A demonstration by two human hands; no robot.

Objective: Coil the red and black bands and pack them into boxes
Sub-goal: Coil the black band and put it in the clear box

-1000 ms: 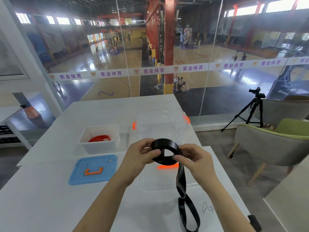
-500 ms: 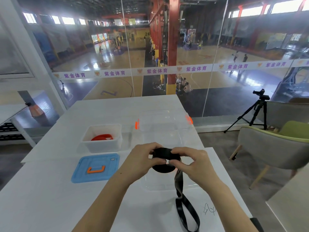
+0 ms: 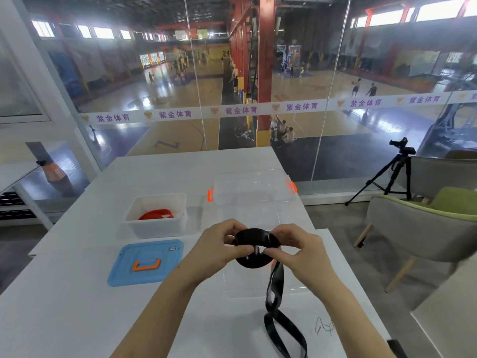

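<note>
A black band (image 3: 255, 242) is partly wound into a coil held above the table between both hands. My left hand (image 3: 222, 248) pinches the coil's left side and my right hand (image 3: 296, 250) pinches its right side. The band's loose tail (image 3: 277, 313) hangs down and loops on the white table. A red band (image 3: 156, 214) lies coiled in the small white box (image 3: 154, 229) at the left. A clear box (image 3: 258, 288) sits under my hands, hard to make out.
A blue lid with an orange handle (image 3: 147, 263) lies in front of the white box. A clear lid with orange clips (image 3: 251, 188) rests farther back. A chair (image 3: 423, 228) and a tripod (image 3: 395, 171) stand to the right, beyond the table edge.
The coil has been turned and pressed flatter between my hands, and it sits slightly lower. The hanging tail has shortened a little.
</note>
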